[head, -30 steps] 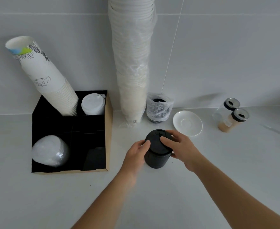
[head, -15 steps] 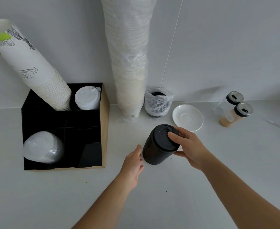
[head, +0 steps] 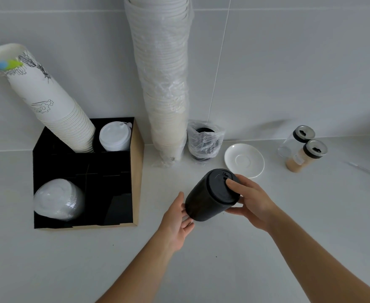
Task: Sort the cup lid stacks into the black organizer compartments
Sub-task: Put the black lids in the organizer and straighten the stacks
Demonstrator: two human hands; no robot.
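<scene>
A stack of black cup lids (head: 208, 197) is tilted above the counter, its top facing me. My right hand (head: 250, 199) grips its upper end with fingers over the top lid. My left hand (head: 176, 217) is open, palm up, touching the stack's lower end from below. The black organizer (head: 136, 171) stands to the left. Its back right compartment holds white lids (head: 115, 137), its front left one clear lids (head: 58, 202). A leaning stack of printed paper cups (head: 46, 101) fills the back left. The front right compartment (head: 116, 206) looks empty.
A tall stack of white cups in plastic (head: 164, 84) stands against the wall. Beside it is a bag of black lids (head: 204, 142), then a white saucer (head: 244, 160) and two bottles with black caps (head: 304, 153) at the right.
The black lid stack has been lifted off the counter and tilted, base swinging left. My left hand let go of its side and now lies open under its lower end.
</scene>
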